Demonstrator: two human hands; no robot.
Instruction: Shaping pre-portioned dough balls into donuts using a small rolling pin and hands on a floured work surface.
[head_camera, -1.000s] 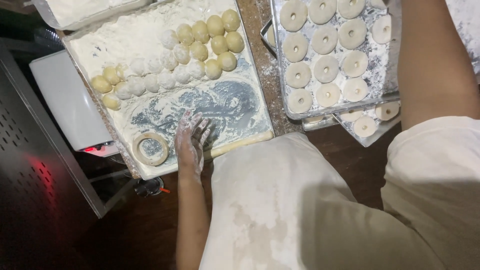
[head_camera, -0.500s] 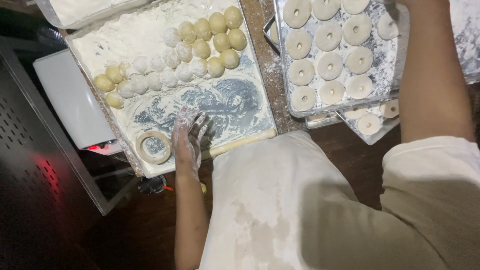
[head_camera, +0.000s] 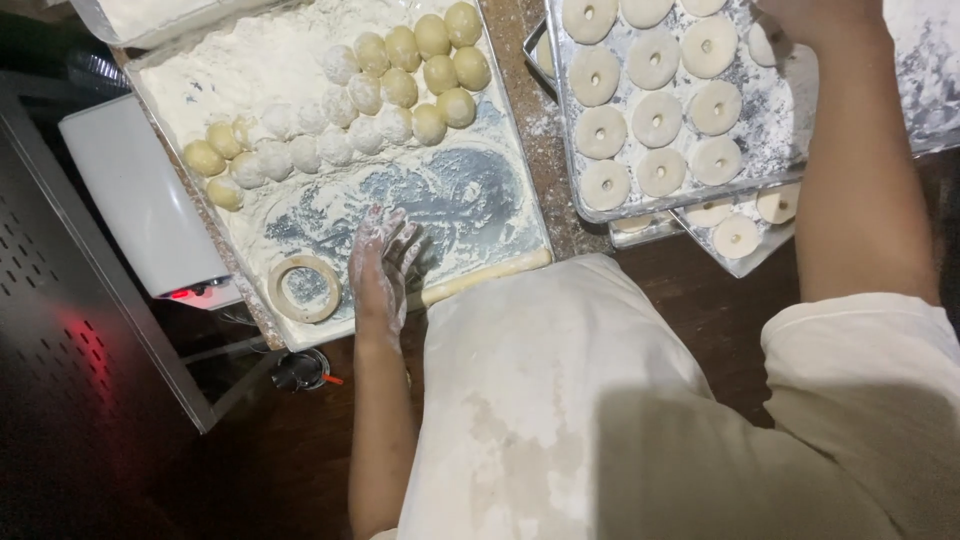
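Observation:
My left hand, coated in flour, lies flat with fingers spread on the bare, floured part of a metal tray. Just left of it sits a round ring cutter. Rows of dough balls fill the far half of that tray, some yellow, some dusted white. My right arm reaches across a second tray of ring-shaped dough pieces. My right hand is at the top edge, mostly cut off, its fingers hidden.
Another tray with a few dough rings pokes out under the second one. A white box-shaped device with a red light stands left of the floured tray, beside a perforated metal panel. My white apron fills the foreground.
My left hand stays spread on the floured tray, barely shifted. My right hand has come slightly into view at the top edge over the tray of rings.

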